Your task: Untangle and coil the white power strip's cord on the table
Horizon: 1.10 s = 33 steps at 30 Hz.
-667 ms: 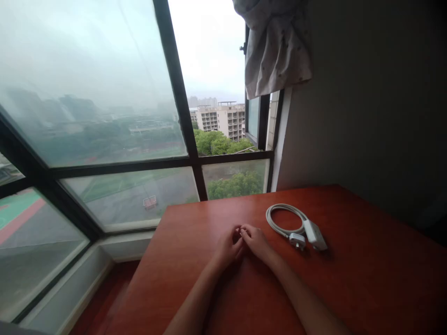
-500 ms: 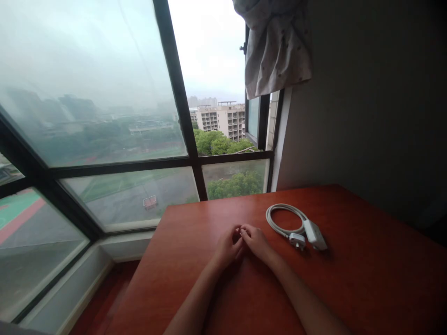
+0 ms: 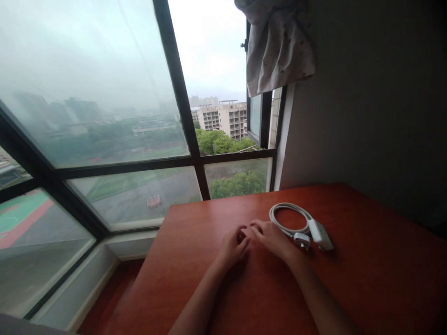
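Both my hands rest on a reddish-brown wooden table point(image 3: 366, 279). My left hand point(image 3: 233, 245) lies palm down with its fingers loosely curled and nothing in it. My right hand point(image 3: 273, 237) lies just to its right, fingers stretched out flat, holding nothing. A coiled white power cable point(image 3: 287, 215) with a plug point(image 3: 301, 240) and a white adapter block point(image 3: 320, 234) lies right beside my right hand, a finger's width from the knuckles.
A large window with dark frames point(image 3: 181, 121) fills the left and middle, looking over buildings and trees. A pale curtain point(image 3: 279, 42) is bunched at the top. A dark wall point(image 3: 377, 102) stands behind the table. The table's left edge drops to a floor by the sill.
My right hand has drawn apart from the left and slid right toward the white cable, with its fingers now stretched out. The camera has shifted slightly.
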Each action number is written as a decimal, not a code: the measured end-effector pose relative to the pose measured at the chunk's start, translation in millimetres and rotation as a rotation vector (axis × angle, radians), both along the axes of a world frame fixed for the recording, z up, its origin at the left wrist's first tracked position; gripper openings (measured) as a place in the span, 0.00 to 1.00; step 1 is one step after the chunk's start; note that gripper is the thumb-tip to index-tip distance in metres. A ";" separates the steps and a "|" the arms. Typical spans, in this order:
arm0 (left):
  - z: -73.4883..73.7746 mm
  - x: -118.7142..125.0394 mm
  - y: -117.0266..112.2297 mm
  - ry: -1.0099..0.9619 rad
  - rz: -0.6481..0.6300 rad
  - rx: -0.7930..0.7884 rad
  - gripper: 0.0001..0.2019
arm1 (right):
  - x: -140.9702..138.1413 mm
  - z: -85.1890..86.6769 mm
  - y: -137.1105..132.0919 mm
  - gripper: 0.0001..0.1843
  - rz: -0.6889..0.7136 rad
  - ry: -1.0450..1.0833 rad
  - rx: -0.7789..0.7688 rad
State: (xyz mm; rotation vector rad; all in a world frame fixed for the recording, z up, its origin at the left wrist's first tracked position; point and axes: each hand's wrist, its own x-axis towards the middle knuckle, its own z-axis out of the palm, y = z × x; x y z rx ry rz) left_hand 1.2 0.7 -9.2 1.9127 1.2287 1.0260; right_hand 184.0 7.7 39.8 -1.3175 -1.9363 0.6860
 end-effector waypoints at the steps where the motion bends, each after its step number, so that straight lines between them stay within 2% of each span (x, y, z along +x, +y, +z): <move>1: 0.4 0.8 -0.7 0.012 0.007 -0.005 0.17 | 13.3 6.1 2.1 0.16 -0.043 -0.008 0.036; 3: 3.4 4.5 -3.9 0.025 0.011 -0.007 0.17 | 46.7 13.3 7.8 0.19 -0.191 0.016 0.078; 4: 6.1 7.7 -6.5 0.032 0.004 -0.003 0.17 | 66.1 13.8 10.9 0.19 -0.312 0.010 0.093; 7: 18.4 23.6 -18.5 0.081 -0.055 0.044 0.17 | 126.1 2.5 18.3 0.21 -0.645 -0.077 0.016; 8: 23.5 30.9 -23.0 0.111 -0.100 0.072 0.17 | 143.8 -4.0 19.9 0.21 -0.711 -0.124 -0.033; 10: 34.3 47.8 -29.9 0.219 -0.196 0.154 0.20 | 171.7 -17.6 22.0 0.21 -0.754 -0.205 -0.125; 12: 43.9 66.4 -31.5 0.342 -0.254 0.236 0.24 | 187.9 -29.4 23.8 0.21 -0.760 -0.226 -0.195; 15: 53.1 92.9 -22.5 0.481 -0.242 0.349 0.26 | 194.4 -42.0 27.3 0.21 -0.734 -0.143 -0.245; 20: 53.5 121.6 3.0 0.737 -0.202 0.466 0.16 | 189.2 -53.7 33.8 0.19 -0.656 0.020 -0.239; 24: 48.1 130.3 15.5 0.822 -0.239 0.496 0.11 | 187.3 -55.5 35.0 0.18 -0.667 0.011 -0.213; 29: 40.2 135.5 20.5 0.881 -0.330 0.522 0.11 | 185.3 -52.7 34.0 0.18 -0.670 -0.028 -0.212; 33: 33.3 137.7 23.1 0.873 -0.343 0.555 0.10 | 183.0 -53.0 33.7 0.17 -0.672 -0.019 -0.200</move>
